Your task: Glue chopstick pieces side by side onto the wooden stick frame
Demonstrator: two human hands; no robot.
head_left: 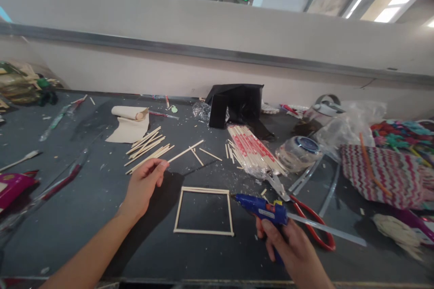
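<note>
My left hand pinches one end of a thin wooden stick, which points up to the right over the table. In my right hand is a blue glue gun, with a long clear glue stick sticking out of its back. Its nozzle is at the top right corner of a rectangular frame of wooden sticks lying flat. Whether it touches the wood I cannot tell. Two sticks lie side by side along the frame's far edge. Loose sticks are spread beyond my left hand.
Red-handled pliers lie just right of the glue gun. Behind are a plastic packet of sticks, a clear jar and a black bag. A cloth roll sits back left, a zigzag-patterned pouch at right.
</note>
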